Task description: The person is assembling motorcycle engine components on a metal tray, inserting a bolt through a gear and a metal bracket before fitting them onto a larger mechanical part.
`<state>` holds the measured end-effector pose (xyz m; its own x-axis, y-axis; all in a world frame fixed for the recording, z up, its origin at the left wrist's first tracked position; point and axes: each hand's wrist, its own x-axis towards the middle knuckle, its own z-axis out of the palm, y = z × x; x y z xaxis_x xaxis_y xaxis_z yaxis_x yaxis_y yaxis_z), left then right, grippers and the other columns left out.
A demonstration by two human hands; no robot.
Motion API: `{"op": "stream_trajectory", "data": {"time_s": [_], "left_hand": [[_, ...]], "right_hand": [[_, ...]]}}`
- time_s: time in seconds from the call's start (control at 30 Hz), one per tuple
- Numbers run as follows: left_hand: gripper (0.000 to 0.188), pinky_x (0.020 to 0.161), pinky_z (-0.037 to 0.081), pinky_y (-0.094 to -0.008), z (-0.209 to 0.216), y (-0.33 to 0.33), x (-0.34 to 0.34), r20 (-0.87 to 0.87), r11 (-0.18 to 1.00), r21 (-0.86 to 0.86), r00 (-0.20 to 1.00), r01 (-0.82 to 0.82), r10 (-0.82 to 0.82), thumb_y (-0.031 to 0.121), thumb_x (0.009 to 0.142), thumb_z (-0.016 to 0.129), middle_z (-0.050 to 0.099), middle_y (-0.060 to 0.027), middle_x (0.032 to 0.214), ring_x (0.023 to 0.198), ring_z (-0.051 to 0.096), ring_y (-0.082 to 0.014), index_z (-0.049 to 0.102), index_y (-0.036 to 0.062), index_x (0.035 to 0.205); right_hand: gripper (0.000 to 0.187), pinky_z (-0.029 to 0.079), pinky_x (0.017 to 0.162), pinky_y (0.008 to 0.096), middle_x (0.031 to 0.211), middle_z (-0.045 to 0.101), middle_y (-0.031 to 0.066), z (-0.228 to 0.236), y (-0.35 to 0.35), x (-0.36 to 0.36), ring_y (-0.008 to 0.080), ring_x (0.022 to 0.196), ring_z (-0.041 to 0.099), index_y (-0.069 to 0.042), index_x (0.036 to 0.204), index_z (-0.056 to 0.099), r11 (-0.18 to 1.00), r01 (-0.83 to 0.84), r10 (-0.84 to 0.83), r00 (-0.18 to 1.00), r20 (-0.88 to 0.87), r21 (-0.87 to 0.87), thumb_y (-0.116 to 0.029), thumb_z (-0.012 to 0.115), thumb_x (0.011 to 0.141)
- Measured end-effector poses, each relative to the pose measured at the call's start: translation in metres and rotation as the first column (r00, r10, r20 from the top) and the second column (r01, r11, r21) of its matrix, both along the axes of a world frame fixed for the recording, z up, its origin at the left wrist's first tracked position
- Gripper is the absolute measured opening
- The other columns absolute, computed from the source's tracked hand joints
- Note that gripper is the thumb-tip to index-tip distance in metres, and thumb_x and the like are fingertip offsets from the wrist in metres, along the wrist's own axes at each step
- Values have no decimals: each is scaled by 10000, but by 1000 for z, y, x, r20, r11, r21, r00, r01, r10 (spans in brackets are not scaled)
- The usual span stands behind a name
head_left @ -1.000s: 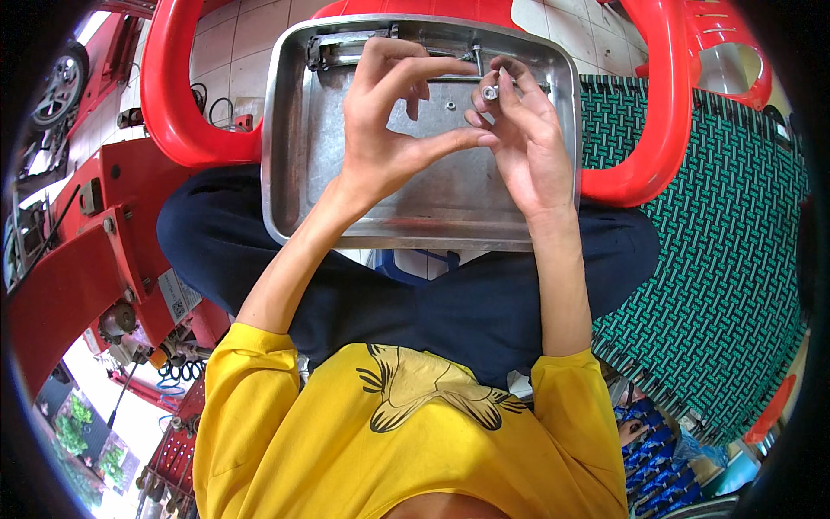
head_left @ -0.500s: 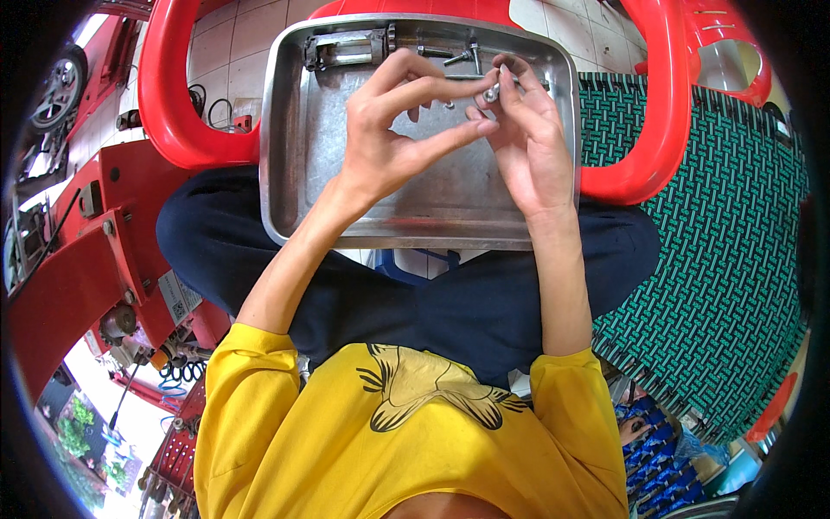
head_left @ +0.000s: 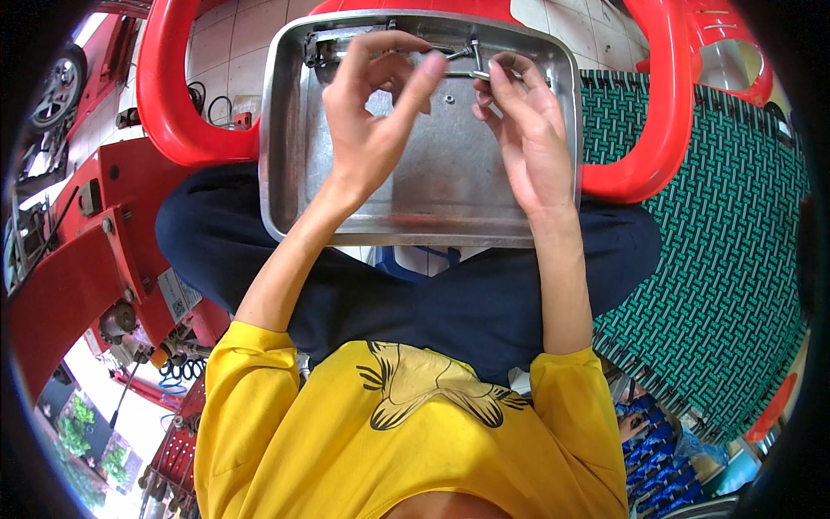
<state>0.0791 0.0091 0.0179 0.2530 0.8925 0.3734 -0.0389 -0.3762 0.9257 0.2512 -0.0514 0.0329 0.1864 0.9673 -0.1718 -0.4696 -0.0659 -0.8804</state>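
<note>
My right hand [head_left: 529,130] pinches a small metal pin-like part [head_left: 481,75] between thumb and fingers over the right half of the metal tray [head_left: 415,233]. Its exact kind is hard to make out, since my fingers cover one end. To its left, my left hand [head_left: 367,117] hovers with curved fingers, thumb and index tips near each other, and no object visible between them. A small nut [head_left: 449,99] lies on the tray floor between the hands. At the tray's far side lie a dark metal tool [head_left: 324,50], partly behind my left hand, and a T-shaped metal piece [head_left: 475,54].
The tray rests on my crossed legs [head_left: 225,208], against a red plastic chair [head_left: 169,104]. A green woven surface [head_left: 709,233] spreads at the right. Red machinery [head_left: 130,225] stands at the left. A person's hand [head_left: 633,426] shows at the lower right.
My left hand has drawn back leftward, away from the right hand, its thumb rising toward the index finger. The small part in my right hand has tipped to point left.
</note>
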Motion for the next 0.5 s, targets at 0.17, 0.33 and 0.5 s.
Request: {"op": "stream_trajectory", "data": {"time_s": [0.17, 0.33, 0.5], "left_hand": [[222, 559, 437, -210, -9, 12, -4, 189, 987, -162, 981, -8, 39, 237, 1101, 607, 694, -52, 767, 628, 590, -63, 542, 41, 1180], [224, 563, 436, -205, -13, 14, -2, 222, 963, -267, 974, 14, 48, 251, 1113, 581, 683, -61, 801, 645, 572, -65, 516, 53, 1196], [265, 605, 444, -204, -9, 11, -3, 190, 955, -294, 982, 47, 10, 230, 1088, 631, 670, -42, 795, 676, 573, -50, 504, 30, 1207]], "right_hand": [[215, 538, 836, 330, 1020, 748, 77, 4, 2, -7, 185, 948, 714, -47, 1146, 668, 997, -70, 31, 698, 715, 25, -128, 751, 965], [273, 563, 836, 458, 1065, 749, 166, -5, -4, -8, 363, 993, 727, -34, 1134, 680, 973, -222, 82, 115, 990, -55, -116, 773, 891], [272, 540, 853, 456, 1047, 725, 148, -9, -7, -6, 353, 997, 700, -44, 1126, 672, 929, -342, 167, 46, 985, -142, -69, 752, 867]]}}
